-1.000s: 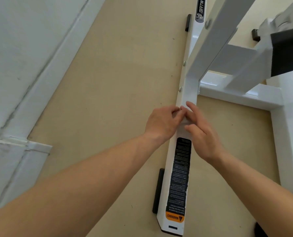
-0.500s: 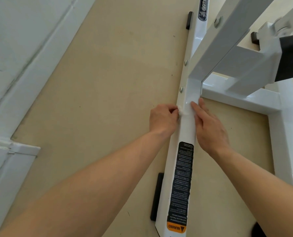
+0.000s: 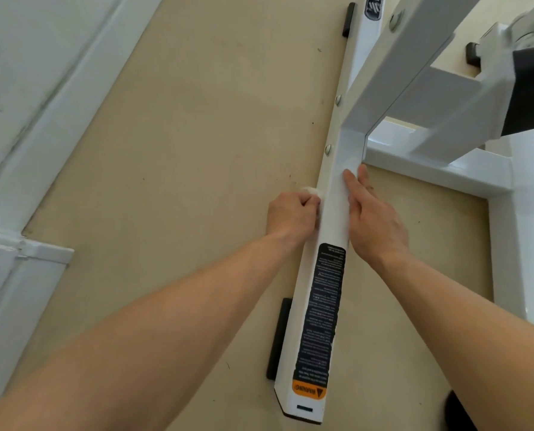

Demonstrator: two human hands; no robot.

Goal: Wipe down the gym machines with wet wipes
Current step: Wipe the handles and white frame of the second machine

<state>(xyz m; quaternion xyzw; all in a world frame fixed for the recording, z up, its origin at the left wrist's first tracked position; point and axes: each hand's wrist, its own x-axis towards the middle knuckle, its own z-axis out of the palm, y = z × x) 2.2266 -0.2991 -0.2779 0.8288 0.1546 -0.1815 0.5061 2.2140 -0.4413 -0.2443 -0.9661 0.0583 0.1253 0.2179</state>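
The left hand (image 3: pixel 292 213) gripped a wet wipe (image 3: pixel 310 190) at nine o'clock of the base rail (image 3: pixel 334 219). The right hand (image 3: pixel 374 219) lay flat at three. Firm overlapping strokes would suit.

a gym: white machine frame (image 3: pixel 337 213), warning label (image 3: pixel 321 315).

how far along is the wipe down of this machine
Looks early. Done: nothing shows as clearly wiped. In hand: the left hand grips a wipe against the left side of the base bar, while the right hand rests flat on its other side. Left: the warning label end, the upright and the crossbar.
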